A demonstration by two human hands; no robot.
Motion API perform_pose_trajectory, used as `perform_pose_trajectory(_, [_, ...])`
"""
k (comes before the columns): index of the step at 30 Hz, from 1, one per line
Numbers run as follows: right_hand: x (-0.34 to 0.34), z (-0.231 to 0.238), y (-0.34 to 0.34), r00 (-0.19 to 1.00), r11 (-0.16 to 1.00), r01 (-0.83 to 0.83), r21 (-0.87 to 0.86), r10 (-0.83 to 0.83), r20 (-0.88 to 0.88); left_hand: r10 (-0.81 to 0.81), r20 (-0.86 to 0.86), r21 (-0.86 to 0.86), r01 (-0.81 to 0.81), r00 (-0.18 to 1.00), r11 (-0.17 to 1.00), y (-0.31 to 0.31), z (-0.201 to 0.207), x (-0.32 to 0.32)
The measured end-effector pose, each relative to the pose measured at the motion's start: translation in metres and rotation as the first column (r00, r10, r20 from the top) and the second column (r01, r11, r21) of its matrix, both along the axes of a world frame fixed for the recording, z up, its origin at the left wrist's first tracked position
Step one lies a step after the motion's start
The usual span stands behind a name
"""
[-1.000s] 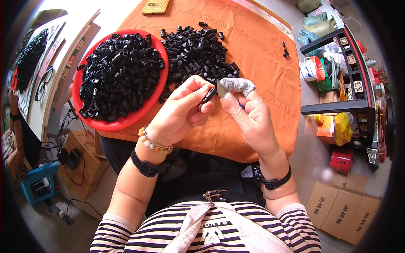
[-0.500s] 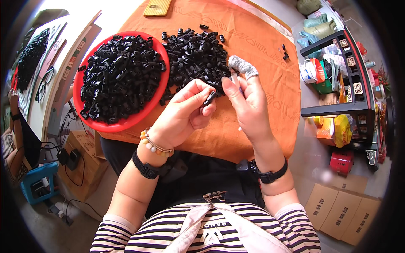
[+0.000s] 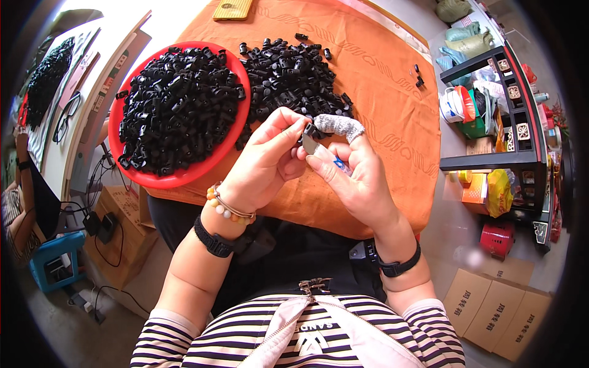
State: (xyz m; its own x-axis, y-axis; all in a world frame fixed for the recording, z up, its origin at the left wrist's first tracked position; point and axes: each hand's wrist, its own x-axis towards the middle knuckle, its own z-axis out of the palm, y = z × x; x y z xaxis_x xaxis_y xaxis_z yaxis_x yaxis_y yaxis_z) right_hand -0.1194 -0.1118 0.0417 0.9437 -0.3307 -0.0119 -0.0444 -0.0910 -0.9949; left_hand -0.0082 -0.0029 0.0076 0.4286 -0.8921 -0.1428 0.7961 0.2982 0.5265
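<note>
Between thumb and fingers, my left hand (image 3: 267,161) pinches a small black plastic piece (image 3: 311,130), probably a cord lock. My right hand (image 3: 361,184) grips a small knife (image 3: 315,147) whose pale handle end bears a blue mark. Its blade lies against or just beside the black piece; which one, I cannot tell. A grey knitted finger cover (image 3: 339,126) wraps my right index finger, which reaches over the piece. Beyond my hands, many similar pieces lie in a loose pile (image 3: 288,80) on the orange cloth. More fill a round red tray (image 3: 242,113) at the left.
A yellow case (image 3: 232,8) lies at the far edge of the orange tablecloth (image 3: 386,73). A few stray pieces (image 3: 419,80) sit far right. A dark shelf (image 3: 491,161) with bags and tubs stands at right, cartons (image 3: 491,310) below. Another person's arm (image 3: 24,178) shows far left.
My right hand has come left and down, bringing the knife blade to the black piece in my left hand. The right index finger now stretches over the piece.
</note>
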Motion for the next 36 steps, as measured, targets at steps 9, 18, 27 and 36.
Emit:
perform_pose_trajectory(9, [0.001,0.003,-0.003,1.0,1.0,-0.002,-0.007,0.002,0.013,-0.044,0.019,-0.039,0.045,0.999,0.998,0.004,-0.001,0.003])
perform_pose_trajectory(18, [0.003,0.007,-0.007,0.996,0.996,0.061,0.063,-0.065,0.057,-0.071,0.023,-0.034,0.072,0.997,0.997,0.004,0.001,0.004])
perform_pose_trajectory(27, [0.029,-0.005,-0.008,0.994,0.992,0.102,0.076,-0.104,0.023,-0.065,0.028,-0.025,0.066,0.997,0.998,0.005,-0.004,0.004])
perform_pose_trajectory(36, [0.015,0.0,-0.011,0.99,0.992,0.112,0.06,-0.117,0.084,-0.062,-0.065,-0.02,0.061,0.996,0.998,0.007,0.0,0.006])
